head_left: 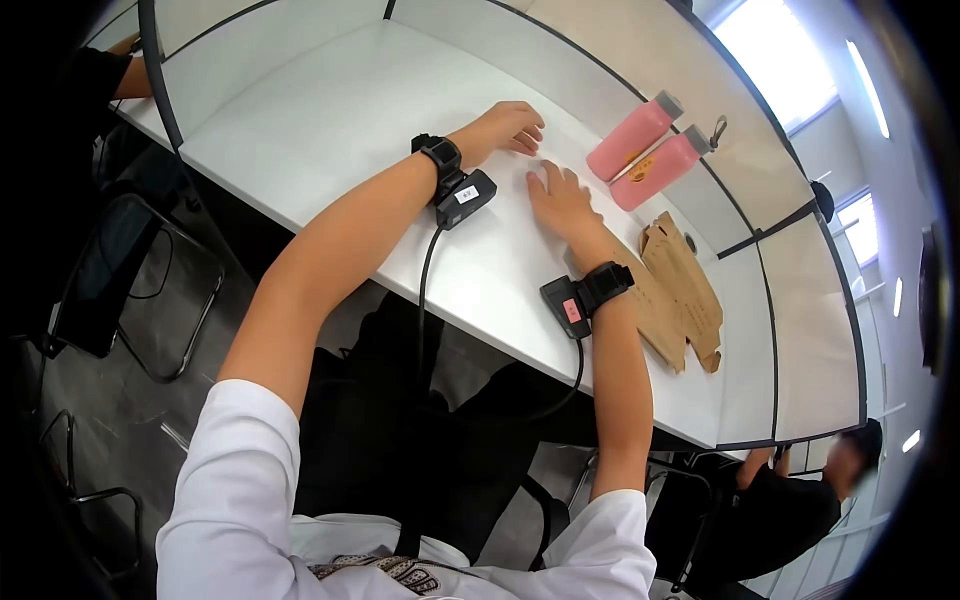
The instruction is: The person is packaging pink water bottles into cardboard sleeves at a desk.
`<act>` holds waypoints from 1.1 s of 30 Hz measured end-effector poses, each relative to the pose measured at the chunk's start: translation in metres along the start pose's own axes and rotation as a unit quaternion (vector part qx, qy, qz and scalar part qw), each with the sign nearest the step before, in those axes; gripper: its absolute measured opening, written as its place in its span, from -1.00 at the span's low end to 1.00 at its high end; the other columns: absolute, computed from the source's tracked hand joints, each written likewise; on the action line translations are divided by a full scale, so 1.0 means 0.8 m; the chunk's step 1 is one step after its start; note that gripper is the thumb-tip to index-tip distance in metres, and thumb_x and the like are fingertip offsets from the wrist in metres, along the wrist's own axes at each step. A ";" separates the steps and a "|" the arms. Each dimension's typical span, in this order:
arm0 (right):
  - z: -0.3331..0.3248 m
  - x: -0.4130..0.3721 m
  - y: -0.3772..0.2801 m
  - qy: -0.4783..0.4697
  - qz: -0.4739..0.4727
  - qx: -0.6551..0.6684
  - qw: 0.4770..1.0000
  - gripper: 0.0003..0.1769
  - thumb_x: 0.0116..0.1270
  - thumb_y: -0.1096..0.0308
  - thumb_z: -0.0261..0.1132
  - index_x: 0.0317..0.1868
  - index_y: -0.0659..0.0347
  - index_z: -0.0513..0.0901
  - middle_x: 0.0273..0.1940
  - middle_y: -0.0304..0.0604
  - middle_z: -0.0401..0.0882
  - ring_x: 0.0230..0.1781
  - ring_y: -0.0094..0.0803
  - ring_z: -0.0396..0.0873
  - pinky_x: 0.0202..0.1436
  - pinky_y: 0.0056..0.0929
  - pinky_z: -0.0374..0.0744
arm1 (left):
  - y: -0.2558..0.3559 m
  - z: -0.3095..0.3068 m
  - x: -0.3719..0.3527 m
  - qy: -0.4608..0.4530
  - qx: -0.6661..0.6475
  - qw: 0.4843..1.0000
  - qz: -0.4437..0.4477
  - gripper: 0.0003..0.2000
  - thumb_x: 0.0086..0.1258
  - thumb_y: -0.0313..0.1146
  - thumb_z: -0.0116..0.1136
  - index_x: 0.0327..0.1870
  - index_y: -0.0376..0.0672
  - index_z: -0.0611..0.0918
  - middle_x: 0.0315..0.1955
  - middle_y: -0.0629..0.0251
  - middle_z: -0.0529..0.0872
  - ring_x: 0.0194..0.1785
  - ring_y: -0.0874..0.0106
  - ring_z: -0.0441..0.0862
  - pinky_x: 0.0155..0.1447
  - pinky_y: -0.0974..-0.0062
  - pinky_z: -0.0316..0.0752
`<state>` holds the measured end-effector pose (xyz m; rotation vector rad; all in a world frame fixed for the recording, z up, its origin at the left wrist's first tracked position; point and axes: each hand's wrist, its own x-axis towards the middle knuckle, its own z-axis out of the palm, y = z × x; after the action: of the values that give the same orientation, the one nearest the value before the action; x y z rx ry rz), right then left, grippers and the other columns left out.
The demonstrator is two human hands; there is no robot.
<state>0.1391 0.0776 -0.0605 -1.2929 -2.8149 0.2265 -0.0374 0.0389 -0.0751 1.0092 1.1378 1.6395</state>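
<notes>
My left hand [503, 132] rests on the white table with its fingers loosely bent and apart, nothing in it. Beside it, my right hand [563, 205] lies palm down on the tabletop, fingers spread and empty. Two pink bottles with grey caps stand just beyond my right hand: one bottle [630, 138] at the back and another bottle [658, 172] with a strap loop on its cap. Pieces of torn brown cardboard [688, 285] lie right of my right wrist, partly hidden by my forearm.
Black wrist devices [466, 200] with cables are strapped to both wrists. Pale partition panels [810, 330] edge the white table [320, 120]. A person [785, 520] sits at lower right, and another person's arm [133, 78] shows at upper left. Chairs [165, 340] stand at left.
</notes>
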 end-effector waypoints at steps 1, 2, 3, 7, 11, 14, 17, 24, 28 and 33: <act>0.006 0.003 -0.003 0.020 -0.037 0.024 0.999 -0.36 0.50 -0.15 -0.09 0.48 -0.10 0.27 0.46 -0.06 0.24 0.50 0.20 0.13 0.32 0.59 0.11 | -0.002 -0.002 0.000 -0.032 0.000 0.999 0.001 -0.74 0.50 -0.26 0.04 -0.02 -0.28 0.57 -0.08 0.16 0.62 0.00 0.41 0.66 0.25 0.48 0.56; 0.007 0.004 -0.007 0.014 -0.086 0.067 0.994 -0.38 0.49 -0.13 -0.07 0.46 -0.08 0.30 0.43 -0.07 0.29 0.47 0.14 0.19 0.33 0.57 0.11 | -0.003 -0.002 0.001 -0.037 0.021 0.999 0.002 -0.73 0.50 -0.25 0.04 0.00 -0.28 0.57 -0.06 0.15 0.62 0.03 0.43 0.66 0.24 0.49 0.57; 0.006 0.003 -0.011 0.009 -0.135 0.109 0.985 -0.39 0.49 -0.11 -0.04 0.44 -0.05 0.33 0.39 -0.07 0.34 0.44 0.08 0.25 0.33 0.56 0.11 | -0.005 0.000 0.002 -0.043 0.042 0.998 0.002 -0.72 0.50 -0.25 0.05 0.02 -0.29 0.57 -0.04 0.14 0.62 0.06 0.44 0.65 0.22 0.50 0.58; -0.005 -0.012 -0.035 0.046 -0.205 0.283 0.936 -0.62 0.49 0.18 0.07 0.11 0.24 0.59 -0.04 0.02 0.61 -0.02 -0.29 0.57 0.09 -0.38 0.49 | -0.008 -0.001 0.001 -0.062 0.072 0.995 0.025 -0.68 0.53 -0.21 0.05 0.09 -0.28 0.56 0.03 0.17 0.61 0.13 0.50 0.61 0.20 0.55 0.57; -0.001 -0.024 -0.054 0.096 -0.112 0.650 0.745 -0.75 0.46 0.32 0.06 -0.16 0.28 0.62 -0.30 -0.17 0.60 -0.26 -0.48 0.54 -0.11 -0.53 0.48 | -0.018 -0.016 0.009 -0.173 0.131 0.970 0.106 -0.57 0.54 -0.01 0.01 0.14 -0.18 0.57 0.03 0.34 0.63 0.12 0.52 0.59 0.15 0.64 0.48; 0.005 0.001 -0.045 0.198 -0.086 0.776 0.593 -0.79 0.36 0.37 0.11 -0.40 0.28 0.56 -0.45 -0.23 0.48 -0.40 -0.50 0.48 -0.29 -0.57 0.47 | 0.000 0.010 -0.002 -0.146 0.156 0.977 -0.007 -0.66 0.54 -0.14 -0.10 0.09 -0.16 0.59 -0.03 0.38 0.61 0.05 0.57 0.53 0.14 0.54 0.46; 0.005 0.008 -0.028 0.210 -0.033 0.832 0.512 -0.82 0.30 0.38 0.14 -0.44 0.29 0.52 -0.57 -0.31 0.25 -0.52 -0.49 0.32 -0.34 -0.50 0.43 | 0.008 0.014 -0.005 -0.213 0.207 0.955 -0.024 -0.63 0.50 -0.17 -0.04 0.18 -0.16 0.58 -0.06 0.36 0.63 -0.06 0.57 0.53 0.07 0.58 0.43; 0.001 0.011 -0.011 0.249 -0.056 0.827 0.501 -0.81 0.29 0.33 0.15 -0.37 0.30 0.49 -0.59 -0.29 0.26 -0.54 -0.47 0.34 -0.33 -0.49 0.43 | 0.014 0.012 -0.018 -0.265 0.147 0.952 -0.042 -0.49 0.39 -0.37 0.19 0.36 -0.18 0.44 0.12 0.14 0.57 0.09 0.50 0.55 0.01 0.57 0.45; -0.004 0.008 -0.009 0.241 -0.058 0.817 0.520 -0.80 0.35 0.30 0.11 -0.27 0.28 0.52 -0.57 -0.27 0.33 -0.51 -0.48 0.37 -0.30 -0.51 0.44 | 0.005 0.004 -0.006 -0.264 0.047 0.959 -0.093 -0.45 0.34 -0.52 0.27 0.37 -0.21 0.41 0.27 0.01 0.46 0.27 0.40 0.52 0.16 0.58 0.52; -0.009 0.006 -0.010 0.262 -0.106 0.685 0.671 -0.77 0.40 0.32 0.06 -0.18 0.28 0.59 -0.47 -0.25 0.43 -0.44 -0.47 0.44 -0.23 -0.47 0.48 | 0.012 -0.017 0.000 -0.203 -0.036 0.977 -0.051 -0.54 0.36 -0.56 0.21 0.30 -0.23 0.48 0.09 0.05 0.65 0.06 0.46 0.69 0.25 0.61 0.52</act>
<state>0.1306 0.0773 -0.0521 -0.4509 -1.4198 1.3260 -0.0520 0.0340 -0.0696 1.1531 0.8350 1.3062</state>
